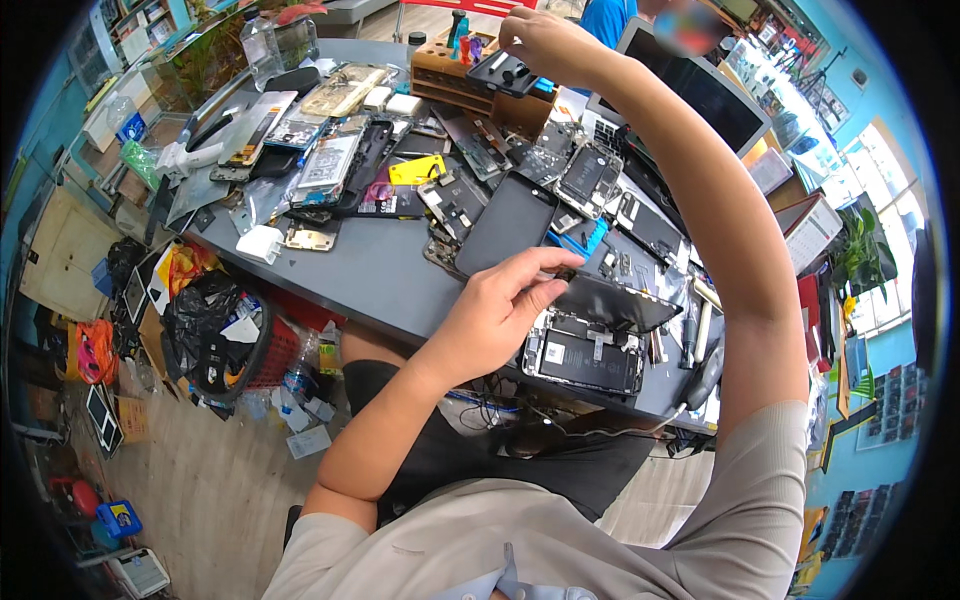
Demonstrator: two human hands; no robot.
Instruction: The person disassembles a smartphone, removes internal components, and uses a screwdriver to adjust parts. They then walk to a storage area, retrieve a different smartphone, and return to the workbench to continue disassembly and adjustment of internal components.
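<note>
At the desk's near edge lies an opened smartphone (585, 358), its black battery and inner parts showing. The phone's dark display panel (625, 303) stands tilted up along its far side. My left hand (505, 305) pinches the panel's left corner between thumb and fingers. My right hand (548, 45) is stretched far forward, over the wooden tool rack (445, 75) at the back of the desk. Its fingers are bent together and point down; what they hold, if anything, is too small to name. Small bottles and coloured tool handles (463, 42) stand in the rack beside it.
Phone parts cover much of the grey desk (320, 285), with a black tray (507, 225) beyond my left hand. A laptop (690, 85) stands at the back right. Below the desk's left side is a red basket (272, 355) with black bags. Another person (607, 18) is at the far side.
</note>
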